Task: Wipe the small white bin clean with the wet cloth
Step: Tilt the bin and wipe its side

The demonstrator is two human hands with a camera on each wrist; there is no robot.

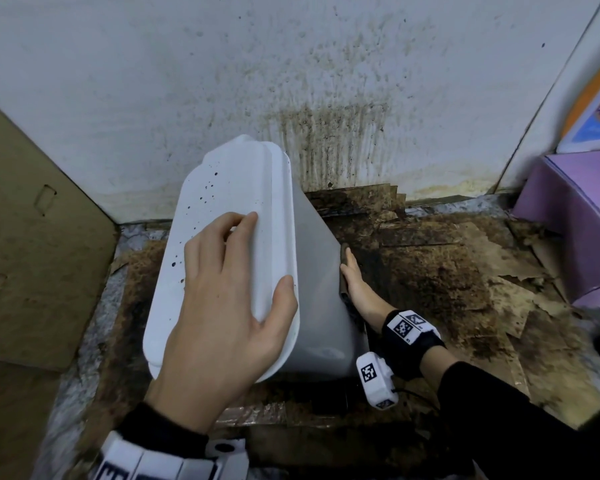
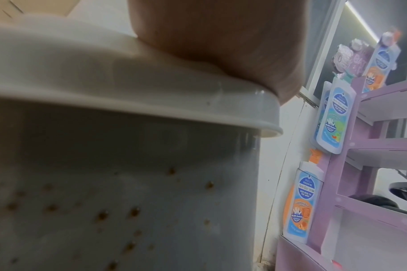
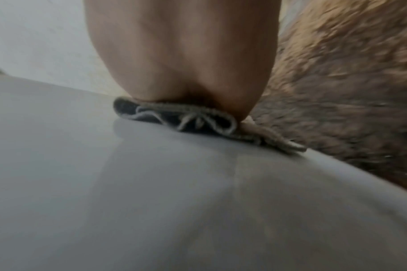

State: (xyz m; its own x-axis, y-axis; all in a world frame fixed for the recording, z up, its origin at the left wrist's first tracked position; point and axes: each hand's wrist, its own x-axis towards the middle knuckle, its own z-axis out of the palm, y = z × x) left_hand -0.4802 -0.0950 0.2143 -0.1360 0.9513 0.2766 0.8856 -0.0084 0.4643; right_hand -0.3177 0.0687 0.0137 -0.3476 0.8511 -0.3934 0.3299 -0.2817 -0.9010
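Note:
The small white bin (image 1: 316,271) stands on the floor against the wall, its lid (image 1: 229,181) speckled with dark spots. My left hand (image 1: 222,289) lies spread on the lid, with the thumb at its right rim. In the left wrist view the palm (image 2: 220,36) rests on the lid edge, and the bin wall (image 2: 105,183) below carries brown spots. My right hand (image 1: 355,285) presses a dark cloth (image 1: 343,268) flat against the bin's right side with straight fingers. Under the fingers (image 3: 183,55) in the right wrist view, the bunched cloth (image 3: 197,121) lies on the smooth wall (image 3: 128,183).
The white wall (image 1: 326,133) behind the bin is streaked with brown stains. Dirty torn cardboard (image 1: 447,271) covers the floor. A brown cardboard sheet (image 1: 32,237) leans at the left. A purple shelf unit (image 1: 575,220) with soap bottle displays (image 2: 334,113) stands at the right.

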